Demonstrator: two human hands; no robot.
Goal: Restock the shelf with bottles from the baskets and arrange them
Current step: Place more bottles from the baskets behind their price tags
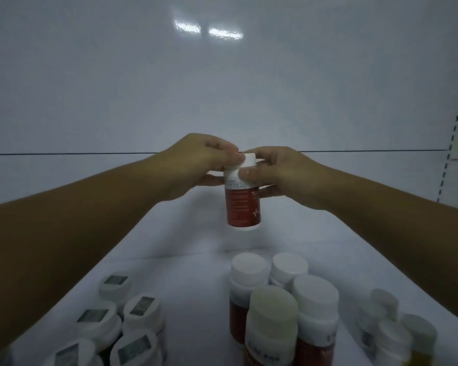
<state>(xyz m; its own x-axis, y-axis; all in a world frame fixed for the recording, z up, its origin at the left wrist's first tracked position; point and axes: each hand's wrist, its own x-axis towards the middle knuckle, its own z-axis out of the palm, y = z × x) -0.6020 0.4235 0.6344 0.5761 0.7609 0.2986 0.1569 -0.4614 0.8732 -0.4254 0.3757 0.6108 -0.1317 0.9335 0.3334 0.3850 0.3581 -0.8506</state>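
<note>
A: Holding anything up there?
B: Yes, a small round white plastic bottle with a red label (242,204). My left hand (196,165) curls its fingers onto the white screw cap (250,160), thumb against the bottle's side. My right hand (283,173) pinches the neck, thumb in front, forefinger over the cap.
A: Where is it?
B: Upright, over the middle of the white shelf board (185,247). I cannot tell whether its base touches.
A: And nearer you?
B: A tight cluster of red-labelled white-capped bottles (315,307), white-lidded jars with square stickers (140,310) on the left, and blurred pale-capped bottles (397,331) on the right.
</note>
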